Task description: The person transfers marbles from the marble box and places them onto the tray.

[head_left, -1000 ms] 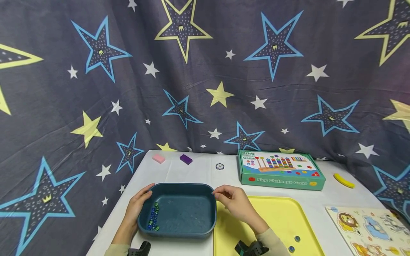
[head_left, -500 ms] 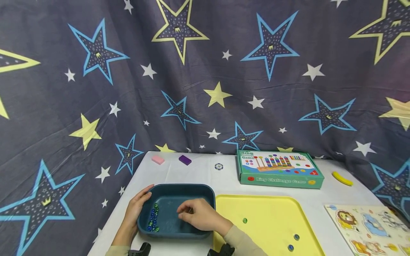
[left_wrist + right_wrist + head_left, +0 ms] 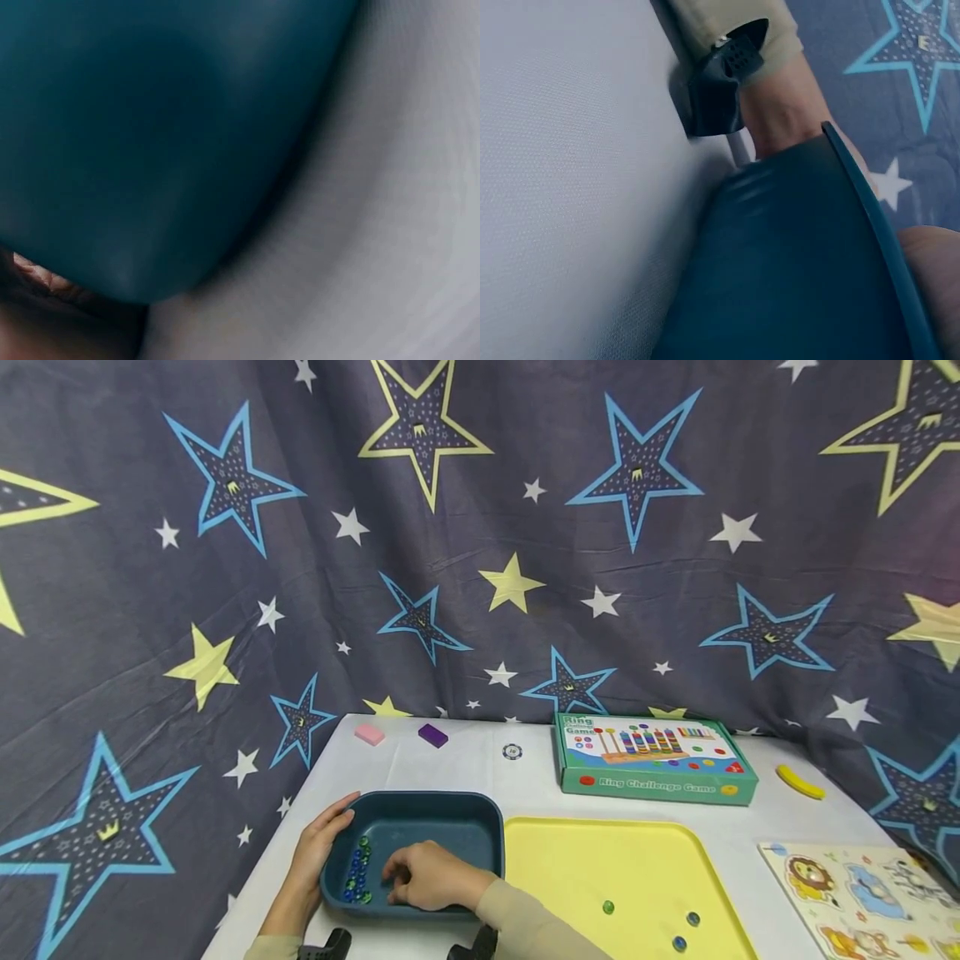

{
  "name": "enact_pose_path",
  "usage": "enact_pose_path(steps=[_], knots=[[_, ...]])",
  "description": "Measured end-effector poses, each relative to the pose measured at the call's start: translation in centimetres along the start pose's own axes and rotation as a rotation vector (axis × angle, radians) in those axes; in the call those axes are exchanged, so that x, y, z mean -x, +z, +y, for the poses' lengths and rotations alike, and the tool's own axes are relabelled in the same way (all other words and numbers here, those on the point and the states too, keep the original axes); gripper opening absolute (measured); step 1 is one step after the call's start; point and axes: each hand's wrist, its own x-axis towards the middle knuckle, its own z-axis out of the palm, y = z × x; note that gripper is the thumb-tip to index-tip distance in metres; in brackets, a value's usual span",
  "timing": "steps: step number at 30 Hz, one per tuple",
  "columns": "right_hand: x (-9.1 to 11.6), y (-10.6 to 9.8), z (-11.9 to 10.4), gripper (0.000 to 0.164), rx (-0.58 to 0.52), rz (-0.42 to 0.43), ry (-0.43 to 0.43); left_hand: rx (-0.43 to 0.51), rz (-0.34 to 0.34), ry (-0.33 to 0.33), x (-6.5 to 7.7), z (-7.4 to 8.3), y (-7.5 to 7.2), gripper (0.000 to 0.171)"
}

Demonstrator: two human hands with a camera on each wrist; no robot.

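Note:
In the head view, my left hand grips the left side of a dark teal plastic tub, its thumb at the rim. Along the tub's left wall lie several blue and green glass marbles. My right hand is inside the tub, just right of those marbles, with bent fingers and no marble visible between them. On the yellow tray to the right sit a green marble and two bluish marbles. The tub's outer wall fills much of the right wrist view.
Behind the tray stands a green Ring Challenge Game box. A yellow curved piece and an animal puzzle board lie at right. Pink and purple blocks and a round chip lie at the back.
My right hand has moved left from the tub's right rim to near the marbles inside. A green marble came into view on the yellow tray and rolled right and nearer. The left hand stays put.

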Motion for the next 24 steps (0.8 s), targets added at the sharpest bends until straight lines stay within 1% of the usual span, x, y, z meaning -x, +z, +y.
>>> enact_pose_path(steps=[3, 7, 14, 16, 20, 24], knots=[[-0.2, 0.1, -0.3, 0.018, -0.020, -0.033, 0.012, -0.003, -0.005, -0.003, 0.0, 0.1, -0.1, 0.050], [-0.6, 0.3, -0.4, 0.018, -0.075, -0.088, 0.027, -0.007, -0.003, -0.013, 0.0, 0.0, -0.1, 0.046], [-1.4, 0.2, -0.8, 0.018, -0.034, -0.184, 0.039, -0.043, -0.011, 0.027, -0.1, -0.1, -0.2, 0.048], [-1.6, 0.3, -0.8, 0.017, -0.030, -0.209, 0.045, -0.044, -0.006, 0.025, -0.1, -0.1, -0.2, 0.048], [-1.9, 0.5, -0.9, 0.016, -0.029, -0.222, 0.060, -0.033, -0.006, 0.015, 0.0, -0.1, -0.2, 0.046], [-2.1, 0.7, -0.8, 0.014, -0.021, -0.210, 0.055, -0.030, -0.006, 0.014, 0.1, 0.0, -0.2, 0.045]])
